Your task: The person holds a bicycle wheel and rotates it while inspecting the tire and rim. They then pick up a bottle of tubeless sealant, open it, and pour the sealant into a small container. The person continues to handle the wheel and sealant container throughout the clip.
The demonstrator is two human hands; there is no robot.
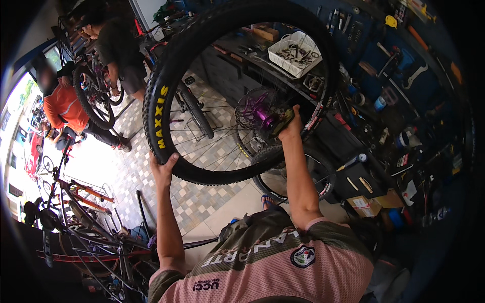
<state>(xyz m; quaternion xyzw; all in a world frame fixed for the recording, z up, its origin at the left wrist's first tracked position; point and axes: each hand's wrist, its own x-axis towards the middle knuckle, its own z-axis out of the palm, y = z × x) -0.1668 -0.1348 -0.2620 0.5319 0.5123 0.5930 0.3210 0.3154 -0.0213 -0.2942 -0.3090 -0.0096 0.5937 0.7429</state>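
Note:
A bicycle wheel with a black knobby tyre (160, 108) is held up in front of me, tilted. My left hand (162, 170) is closed on the tyre's lower left, thumb on the sidewall and fingers mostly hidden behind. At the wheel's middle are a purple hub (263, 112) and a round brake disc (247, 108). Beside the hub, my right hand (290, 126) is closed around a dark, greenish, cloth-like bundle (282, 121). That bundle touches or nearly touches the hub's end; its exact kind is unclear. Thin spokes run from hub to rim.
A workbench with a white basket (295, 54) of small metal parts stands beyond the wheel. Tools hang on the dark wall (364, 30) at right. Another bicycle wheel (323, 169) stands below. Bicycle frames (96, 237) crowd the lower left. Two people (68, 108) are near bikes at far left.

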